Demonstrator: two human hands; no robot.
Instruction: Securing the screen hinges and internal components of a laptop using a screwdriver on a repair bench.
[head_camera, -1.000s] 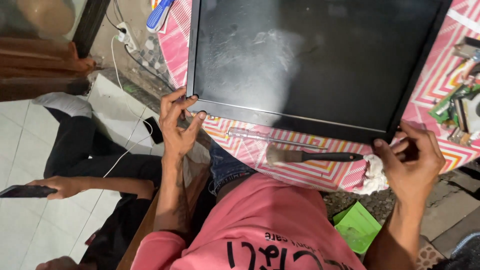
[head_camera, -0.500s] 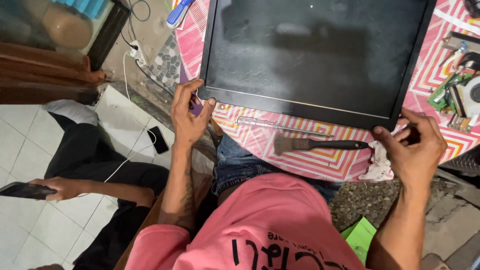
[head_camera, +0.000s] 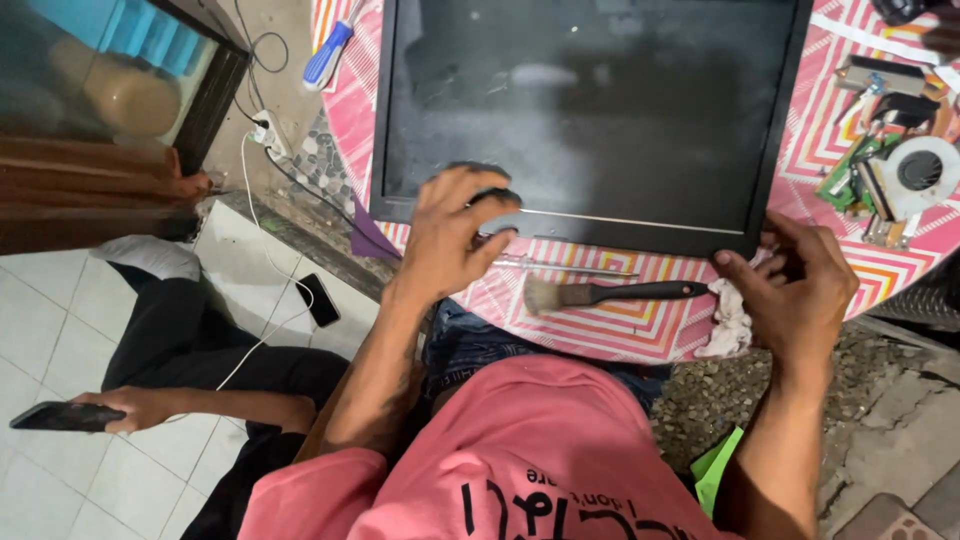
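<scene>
Down at the near edge of the surface, which wore a pink zigzag-patterned cloth, lay a large dark flat screen panel with a black frame, its near edge facing the person. The left hand sat on that near edge close to the panel's near-left corner, fingers curled and loosely spread, fingertips pressing on the lower frame strip; whether it pinched anything small could not be told. The right hand was at the panel's near-right corner, fingers bent and held close together, their tips touching the frame's underside edge, with a crumpled white cloth just beneath it, hanging over the near edge of the surface.

Between the two hands, just beside the panel's near edge, lay a small brush with a black handle, bristles toward the left, and a thin clear rod or strip between it and the frame. At the far-left edge of the surface lay a blue-handled screwdriver. Toward the right edge sat a cluster of loose parts, among them a round cooling fan and a green circuit board.

On the tiled floor to the left, another person's hand held a dark phone, and a second phone lay on the tiles near a white cable.
</scene>
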